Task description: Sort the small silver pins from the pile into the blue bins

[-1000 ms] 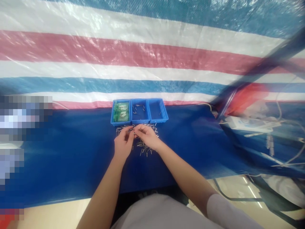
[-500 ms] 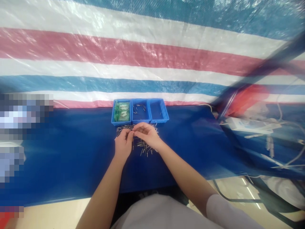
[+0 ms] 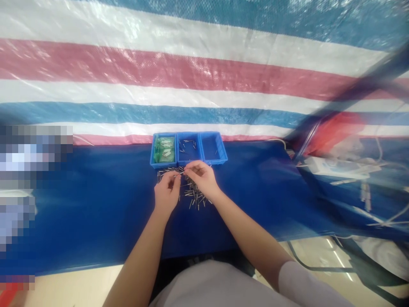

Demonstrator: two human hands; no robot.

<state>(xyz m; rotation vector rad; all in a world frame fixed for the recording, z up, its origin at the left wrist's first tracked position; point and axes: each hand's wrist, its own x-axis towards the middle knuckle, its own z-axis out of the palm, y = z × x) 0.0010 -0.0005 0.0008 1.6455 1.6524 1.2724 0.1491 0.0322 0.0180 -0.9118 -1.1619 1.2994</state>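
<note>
My left hand (image 3: 166,192) and my right hand (image 3: 202,178) meet over a heap of small metal pins (image 3: 193,197) on the blue table cover (image 3: 96,200). Both hands are closed in a pinch on one thin pin (image 3: 179,174) held between them. Just behind the hands stand three blue bins in a row: the left bin (image 3: 163,150) holds green and white parts, the middle bin (image 3: 188,149) holds a few pins, the right bin (image 3: 213,148) has very few pins.
A striped red, white and blue tarp (image 3: 191,72) hangs behind the table. To the right a white power strip (image 3: 332,167) and cables lie by a dark metal frame (image 3: 348,91). A blurred-out area (image 3: 28,170) sits at the left.
The hands have drawn slightly apart and my right hand has risen toward the bins; a single pin now shows stretched between the fingertips.
</note>
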